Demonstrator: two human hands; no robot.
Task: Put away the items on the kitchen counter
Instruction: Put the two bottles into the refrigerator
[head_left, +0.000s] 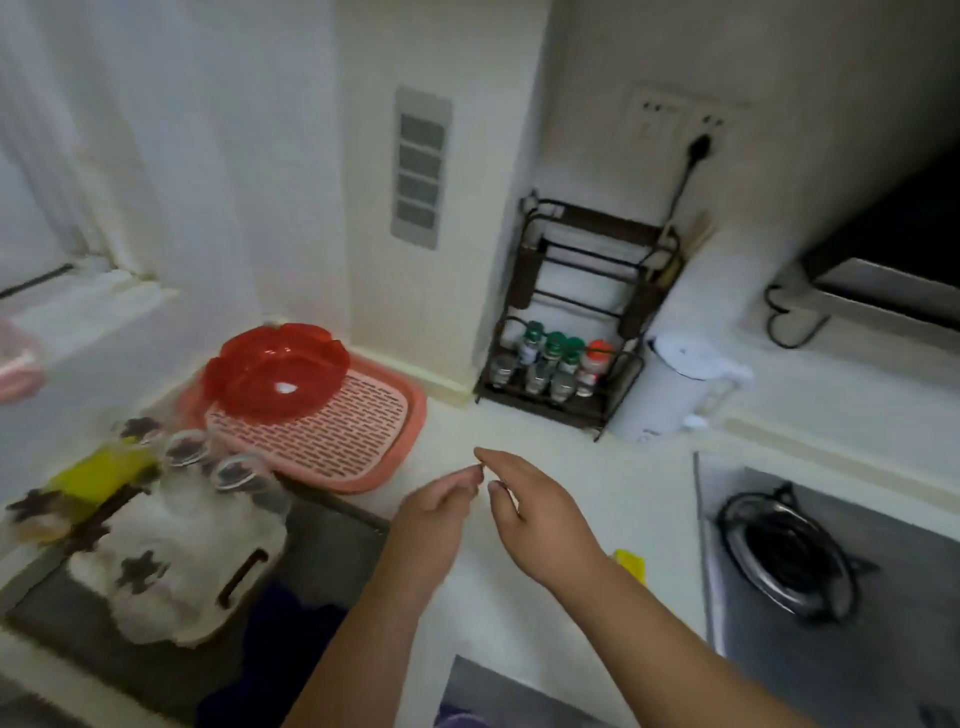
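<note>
The white kitchen counter runs along the wall and around the corner. On it, at the left, lies a pink draining tray with a red bowl resting upon it. In the corner stands a dark wire spice rack (small bottles fill its lowest shelf), and just beside it a white kettle. A small yellow thing, perhaps a sponge, lies near the gas stove.

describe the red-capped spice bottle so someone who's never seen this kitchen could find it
Find the dark wire rack in the counter's back corner, left of the white kettle. Its bottom shelf holds spice bottles; the red-capped bottle stands rightmost, the others being green-capped.
</note>
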